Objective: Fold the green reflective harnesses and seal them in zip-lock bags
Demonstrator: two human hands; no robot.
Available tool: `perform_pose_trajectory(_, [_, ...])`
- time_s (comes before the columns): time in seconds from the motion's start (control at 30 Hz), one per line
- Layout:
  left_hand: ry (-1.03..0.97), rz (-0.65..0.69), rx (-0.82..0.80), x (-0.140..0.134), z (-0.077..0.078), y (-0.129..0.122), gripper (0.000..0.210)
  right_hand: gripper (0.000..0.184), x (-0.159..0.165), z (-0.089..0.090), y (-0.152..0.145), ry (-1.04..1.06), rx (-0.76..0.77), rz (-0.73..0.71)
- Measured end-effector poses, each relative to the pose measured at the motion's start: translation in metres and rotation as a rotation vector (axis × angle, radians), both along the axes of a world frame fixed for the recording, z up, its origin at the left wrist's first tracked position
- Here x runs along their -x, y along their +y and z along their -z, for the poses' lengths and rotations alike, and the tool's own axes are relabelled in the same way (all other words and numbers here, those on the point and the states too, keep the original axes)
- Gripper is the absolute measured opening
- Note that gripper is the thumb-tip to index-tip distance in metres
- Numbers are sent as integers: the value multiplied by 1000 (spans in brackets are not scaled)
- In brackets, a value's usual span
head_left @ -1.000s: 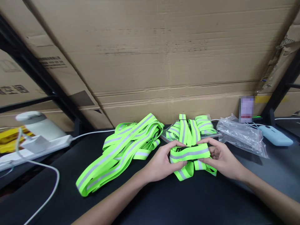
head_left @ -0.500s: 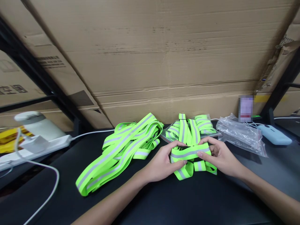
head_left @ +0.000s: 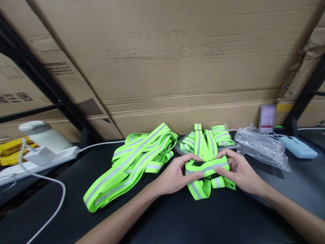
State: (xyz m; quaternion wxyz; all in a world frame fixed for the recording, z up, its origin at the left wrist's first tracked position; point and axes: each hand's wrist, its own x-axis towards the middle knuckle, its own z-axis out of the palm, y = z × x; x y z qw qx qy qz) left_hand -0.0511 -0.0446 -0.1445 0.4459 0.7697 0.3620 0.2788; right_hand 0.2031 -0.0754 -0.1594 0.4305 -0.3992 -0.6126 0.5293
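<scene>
The neon-green strap (head_left: 208, 168) is grey-striped, the tabletop (head_left: 193, 222) black.

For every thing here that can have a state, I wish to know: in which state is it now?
Left hand: closed on the held strap.
Right hand: closed on its other end.
Held strap: folded.
Strap pile: loosely looped, lying down.
Bagged straps: bundled, in clear plastic.
Clear bags: crumpled.
Bottle: lid on.
White adapter: seated on the power strip.
Blue device: lying flat.

black tabletop (head_left: 198, 220) | loose pile of green reflective straps (head_left: 132, 158) | crumpled clear bag (head_left: 261, 146) | blue device (head_left: 299, 148), perhaps a power bank
</scene>
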Motion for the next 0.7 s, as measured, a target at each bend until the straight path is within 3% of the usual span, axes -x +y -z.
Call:
perform_pose_trajectory(0.13, [8, -19, -48, 0, 0, 1, 44, 67, -2, -2, 1, 14, 74, -51])
perform_pose_trajectory(0.2, [7, -24, -39, 0, 1, 2, 51, 71, -4, -4, 2, 30, 118, -101])
perform_pose_trajectory(0.37, [-8, 3, 77, -2, 4, 2, 43, 35, -6, -5, 3, -21, 176, -248])
perform_pose_trajectory(0.47, [-18, 31, 116, -5, 4, -1, 41, 24, -8, -7, 2, -142, 171, -263])
perform_pose_trajectory(0.57, [4, 63, 100, -8, 1, -8, 39, 22, -10, -7, -3, -334, 83, -227])
perform_pose_trajectory(0.7, [84, 66, -61, -11, -3, -16, 36, 30, -16, -5, -10, -568, -196, -47])
